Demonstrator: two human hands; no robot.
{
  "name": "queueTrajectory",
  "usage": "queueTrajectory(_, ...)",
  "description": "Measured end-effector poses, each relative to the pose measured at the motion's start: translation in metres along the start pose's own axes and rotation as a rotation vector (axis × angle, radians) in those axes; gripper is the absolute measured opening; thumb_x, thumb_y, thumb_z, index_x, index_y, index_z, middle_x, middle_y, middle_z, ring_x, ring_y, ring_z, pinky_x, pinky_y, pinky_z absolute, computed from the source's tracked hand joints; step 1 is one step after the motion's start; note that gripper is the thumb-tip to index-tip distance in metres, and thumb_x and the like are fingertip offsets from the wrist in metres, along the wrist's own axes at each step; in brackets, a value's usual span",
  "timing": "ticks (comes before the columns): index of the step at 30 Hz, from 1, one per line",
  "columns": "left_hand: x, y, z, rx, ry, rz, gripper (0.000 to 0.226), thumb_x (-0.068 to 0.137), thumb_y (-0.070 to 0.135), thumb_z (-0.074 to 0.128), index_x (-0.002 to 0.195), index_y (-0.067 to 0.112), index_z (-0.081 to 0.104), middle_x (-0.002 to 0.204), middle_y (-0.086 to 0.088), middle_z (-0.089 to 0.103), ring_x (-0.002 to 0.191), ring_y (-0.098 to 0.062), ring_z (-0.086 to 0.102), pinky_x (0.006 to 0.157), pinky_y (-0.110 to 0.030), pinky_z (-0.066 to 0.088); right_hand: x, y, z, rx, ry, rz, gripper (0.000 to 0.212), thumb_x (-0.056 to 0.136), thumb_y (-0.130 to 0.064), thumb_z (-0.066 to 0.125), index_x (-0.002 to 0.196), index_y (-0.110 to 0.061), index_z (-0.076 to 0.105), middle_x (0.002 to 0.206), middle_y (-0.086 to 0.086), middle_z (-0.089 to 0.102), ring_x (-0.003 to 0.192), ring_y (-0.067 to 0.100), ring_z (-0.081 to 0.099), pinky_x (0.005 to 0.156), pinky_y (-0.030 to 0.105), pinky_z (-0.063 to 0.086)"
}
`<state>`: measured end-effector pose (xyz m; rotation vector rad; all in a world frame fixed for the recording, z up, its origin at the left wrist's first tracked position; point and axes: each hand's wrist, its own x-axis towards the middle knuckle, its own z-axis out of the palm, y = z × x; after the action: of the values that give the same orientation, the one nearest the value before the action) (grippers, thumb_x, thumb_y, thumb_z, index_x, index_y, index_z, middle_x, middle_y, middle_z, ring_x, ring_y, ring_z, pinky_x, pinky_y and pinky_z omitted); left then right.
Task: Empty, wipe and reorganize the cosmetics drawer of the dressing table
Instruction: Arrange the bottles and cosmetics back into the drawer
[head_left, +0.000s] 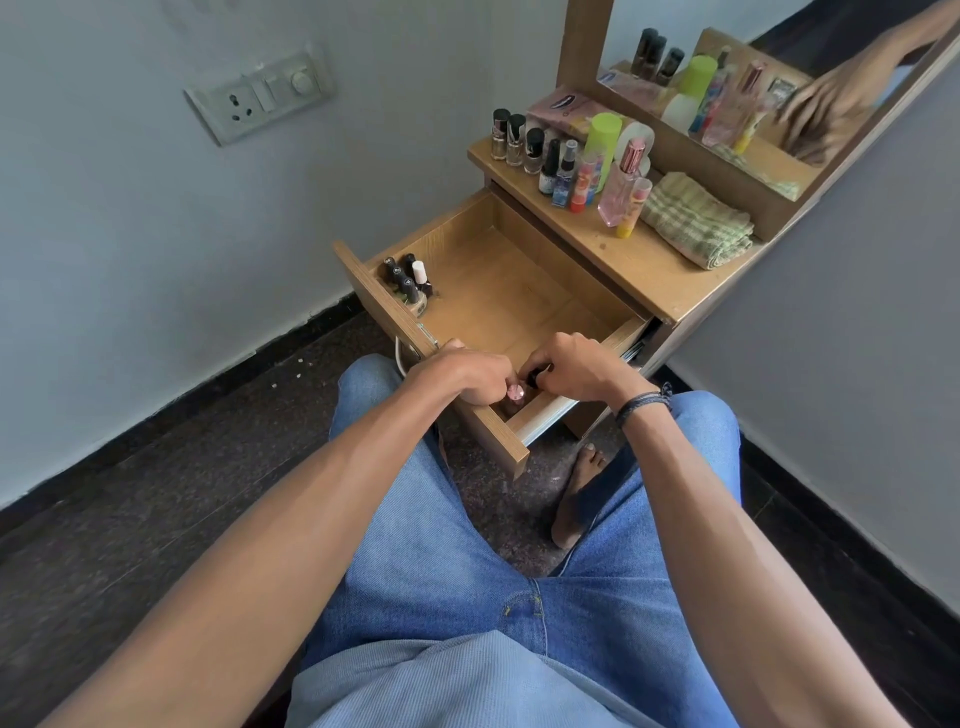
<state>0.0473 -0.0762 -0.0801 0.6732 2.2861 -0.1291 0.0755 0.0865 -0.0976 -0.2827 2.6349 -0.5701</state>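
Both hands are together at the near corner of the open drawer (519, 296), where its front panel meets the right side wall. The left hand (467, 374) has its fingers curled around a small pink-capped bottle (515, 391). Only the cap and a little of the neck can be seen. The right hand (576, 366) is just beside it, and its curled fingers pinch a black-capped bottle (535, 376) whose body is hidden behind the fingers. The two caps are almost touching. The right wrist carries a dark wristband (641, 402).

The drawer is of light wood and is pulled out far from the dressing table (623, 260). Most of its floor is bare. In the other front corner a small group of nail polish bottles (408, 283) stands upright and close together, with dark caps and one white cap.

On the table top a row of nail polish bottles (514, 137) stands at the far edge. Next to them are two small spray bottles (558, 166), a tall can with a green cap (602, 140) and a pink perfume bottle (621, 187). A folded checked cloth (696, 218) lies to the right of these. The mirror (779, 78) behind them repeats the bottles and shows a hand.

The person's knees in blue jeans (467, 519) are in front of the drawer, and a bare foot (576, 499) rests on the dark floor below it. A switch plate (260, 98) is on the wall at the left.
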Motion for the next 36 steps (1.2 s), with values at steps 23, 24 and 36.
queueTrajectory(23,0.001,-0.001,0.004,-0.040,0.011,-0.097,0.042,0.103,0.015,0.034,0.137,0.030,0.054,0.134,-0.007,0.058,0.126,-0.030,0.046,0.091,-0.037,0.028,0.004,-0.010,0.001,0.085,-0.113,0.108,0.030,0.089,-0.006,0.058,0.107,-0.029,0.050,0.099,0.003,0.068,0.089,0.024,0.064,0.078,0.038,0.053)
queueTrajectory(24,0.001,0.000,0.004,-0.034,0.004,-0.103,0.043,0.103,0.016,0.033,0.139,0.029,0.052,0.133,-0.008,0.057,0.127,-0.030,0.044,0.090,-0.038,0.028,0.005,-0.010,-0.001,0.092,-0.133,0.121,0.033,0.088,-0.004,0.056,0.109,-0.028,0.049,0.099,0.004,0.067,0.090,0.024,0.063,0.076,0.038,0.052)
queueTrajectory(36,0.011,-0.003,0.007,-0.090,0.003,-0.029,0.056,0.100,0.007,0.034,0.140,0.041,0.052,0.145,0.005,0.054,0.131,-0.021,0.047,0.109,-0.042,0.025,-0.008,-0.008,-0.040,0.246,0.610,0.067,0.025,0.092,0.002,0.051,0.107,-0.015,0.061,0.101,0.000,0.068,0.085,0.017,0.067,0.074,0.040,0.061)
